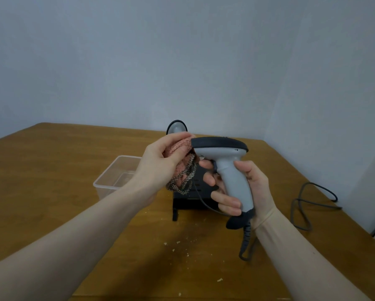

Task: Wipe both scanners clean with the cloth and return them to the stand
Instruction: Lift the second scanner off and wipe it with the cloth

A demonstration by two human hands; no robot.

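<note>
right fingers (223, 199): wrapped round grey handle of held scanner (225, 161)
right hand (240, 187): holds it upright above stand (191, 198)
left hand (160, 161): clenched on pink cloth (179, 148), pressed to scanner's front end
second scanner (176, 127): behind, in stand, mostly hidden
cable (308, 205): loops right on table (52, 170)
clear tub (115, 177): left of stand

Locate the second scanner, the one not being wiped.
In the head view the second scanner stands behind the left hand and cloth, at the table's far edge; only its head shows.
</note>
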